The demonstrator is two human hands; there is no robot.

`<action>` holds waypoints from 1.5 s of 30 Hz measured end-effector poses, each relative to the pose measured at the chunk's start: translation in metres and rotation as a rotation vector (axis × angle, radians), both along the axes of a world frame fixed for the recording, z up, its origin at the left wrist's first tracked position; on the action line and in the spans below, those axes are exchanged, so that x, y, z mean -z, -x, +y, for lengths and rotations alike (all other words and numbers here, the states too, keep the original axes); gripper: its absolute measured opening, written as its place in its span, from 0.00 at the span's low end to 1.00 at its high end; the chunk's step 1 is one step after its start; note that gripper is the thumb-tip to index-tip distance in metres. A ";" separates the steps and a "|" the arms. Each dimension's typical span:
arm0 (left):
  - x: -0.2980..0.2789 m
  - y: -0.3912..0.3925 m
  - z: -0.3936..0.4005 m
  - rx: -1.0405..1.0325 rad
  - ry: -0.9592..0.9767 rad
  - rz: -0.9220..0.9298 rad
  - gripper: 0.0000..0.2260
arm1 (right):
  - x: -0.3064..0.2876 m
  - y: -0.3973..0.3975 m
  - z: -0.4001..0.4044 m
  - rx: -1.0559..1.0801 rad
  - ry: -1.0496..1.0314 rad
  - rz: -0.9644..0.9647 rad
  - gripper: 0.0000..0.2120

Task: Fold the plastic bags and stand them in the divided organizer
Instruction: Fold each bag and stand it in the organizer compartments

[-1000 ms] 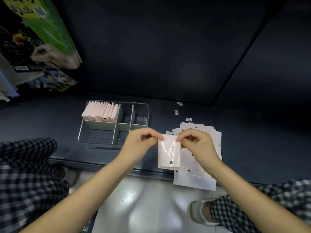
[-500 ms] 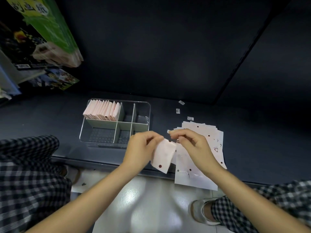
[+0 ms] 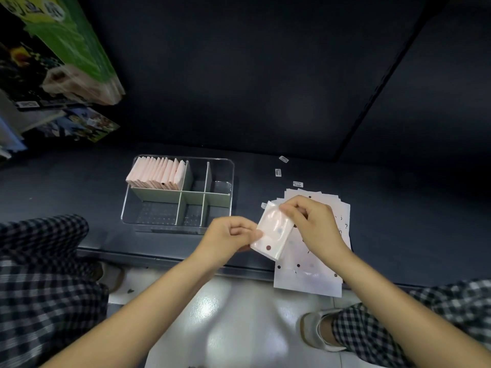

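Both bare forearms reach forward, converging at centre. Left hand (image 3: 229, 236) curled, thumb and fingertips pinching folded bag (image 3: 273, 232) at its left edge. Right hand (image 3: 310, 221) curled, fingertips pinching its upper corner, wrist bent inward.

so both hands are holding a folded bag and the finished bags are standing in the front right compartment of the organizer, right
Not quite. The head view shows the finished bags standing in the back left compartment of the organizer; the front right one holds none. The left hand and right hand do hold a folded bag.
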State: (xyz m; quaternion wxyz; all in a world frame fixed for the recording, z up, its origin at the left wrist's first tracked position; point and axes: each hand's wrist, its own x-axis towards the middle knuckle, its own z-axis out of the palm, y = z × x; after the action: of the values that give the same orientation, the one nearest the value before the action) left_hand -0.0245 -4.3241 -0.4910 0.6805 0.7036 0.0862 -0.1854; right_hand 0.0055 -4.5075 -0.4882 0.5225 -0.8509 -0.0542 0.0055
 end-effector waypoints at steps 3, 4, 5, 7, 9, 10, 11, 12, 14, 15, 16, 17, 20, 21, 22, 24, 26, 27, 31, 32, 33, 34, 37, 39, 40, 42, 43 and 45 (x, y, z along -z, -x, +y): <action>0.002 -0.004 0.002 -0.089 0.019 -0.009 0.03 | 0.003 -0.002 0.003 -0.026 -0.093 0.069 0.07; 0.004 -0.005 0.004 -0.130 0.012 -0.022 0.05 | 0.005 -0.003 0.004 -0.047 -0.123 0.118 0.05; 0.006 -0.006 0.006 -0.169 0.007 -0.029 0.05 | 0.006 -0.005 0.006 -0.068 -0.137 0.170 0.03; 0.009 -0.009 0.010 -0.215 0.015 -0.036 0.05 | 0.012 -0.008 0.011 -0.072 -0.158 0.247 0.02; 0.012 -0.010 0.014 -0.209 0.044 -0.026 0.03 | 0.019 -0.011 0.020 0.000 -0.246 0.289 0.04; 0.014 -0.011 0.015 -0.205 0.057 -0.020 0.03 | 0.024 -0.013 0.025 0.043 -0.315 0.325 0.05; 0.016 -0.011 0.016 -0.217 0.065 -0.019 0.03 | 0.029 -0.014 0.031 0.066 -0.383 0.381 0.05; 0.018 -0.011 0.018 -0.246 0.066 -0.026 0.04 | 0.035 -0.014 0.039 0.059 -0.444 0.460 0.04; 0.023 -0.013 0.024 -0.343 0.051 -0.046 0.05 | 0.048 -0.012 0.058 0.002 -0.506 0.603 0.04; 0.026 -0.014 0.028 -0.396 0.033 -0.054 0.05 | 0.056 -0.011 0.068 -0.008 -0.503 0.627 0.05; 0.029 -0.015 0.032 -0.443 0.010 -0.060 0.05 | 0.061 -0.011 0.079 0.011 -0.502 0.624 0.06; 0.032 -0.016 0.038 -0.478 -0.018 -0.060 0.04 | 0.066 -0.012 0.089 0.049 -0.500 0.602 0.07; 0.044 -0.022 0.055 -0.539 -0.098 -0.024 0.05 | 0.077 -0.021 0.118 0.147 -0.520 0.571 0.07; 0.047 -0.025 0.062 -0.568 -0.121 -0.004 0.06 | 0.080 -0.025 0.127 0.156 -0.524 0.577 0.05; 0.052 -0.029 0.070 -0.611 -0.151 0.010 0.07 | 0.084 -0.028 0.134 0.154 -0.518 0.578 0.04; 0.061 -0.038 0.085 -0.693 -0.287 0.016 0.06 | 0.093 -0.032 0.144 0.146 -0.464 0.558 0.07; 0.068 -0.045 0.098 -0.699 -0.467 0.007 0.05 | 0.102 -0.033 0.148 0.130 -0.295 0.490 0.09; 0.072 -0.047 0.101 -0.681 -0.516 -0.007 0.05 | 0.105 -0.033 0.149 0.109 -0.188 0.429 0.10; 0.087 -0.049 0.098 -0.546 -0.675 -0.175 0.10 | 0.113 -0.030 0.152 -0.081 0.177 0.131 0.13; 0.091 -0.050 0.098 -0.501 -0.724 -0.231 0.10 | 0.115 -0.031 0.153 -0.143 0.267 0.064 0.14; 0.095 -0.050 0.098 -0.455 -0.769 -0.278 0.09 | 0.116 -0.032 0.155 -0.199 0.343 0.004 0.16; 0.099 -0.051 0.100 -0.419 -0.803 -0.310 0.08 | 0.116 -0.034 0.157 -0.250 0.410 -0.047 0.18; 0.113 -0.049 0.110 -0.404 -0.874 -0.321 0.04 | 0.118 -0.042 0.167 -0.372 0.600 -0.112 0.21; 0.121 -0.048 0.115 -0.423 -0.909 -0.307 0.03 | 0.119 -0.048 0.173 -0.433 0.728 -0.108 0.20; 0.123 -0.048 0.116 -0.431 -0.929 -0.303 0.03 | 0.119 -0.051 0.176 -0.458 0.789 -0.107 0.20; 0.127 -0.049 0.118 -0.441 -0.976 -0.274 0.02 | 0.119 -0.057 0.179 -0.494 0.882 -0.123 0.21; 0.128 -0.050 0.119 -0.440 -0.999 -0.254 0.02 | 0.119 -0.059 0.179 -0.511 0.911 -0.134 0.21; 0.130 -0.050 0.120 -0.426 -1.046 -0.237 0.02 | 0.117 -0.059 0.178 -0.542 0.905 -0.135 0.22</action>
State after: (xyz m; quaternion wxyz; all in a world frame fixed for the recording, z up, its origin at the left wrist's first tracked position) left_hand 0.0255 -4.2041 -0.6214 0.2693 0.9296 0.2294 0.1034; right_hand 0.0643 -4.3300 -0.6050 0.0782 -0.9452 -0.2979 0.1084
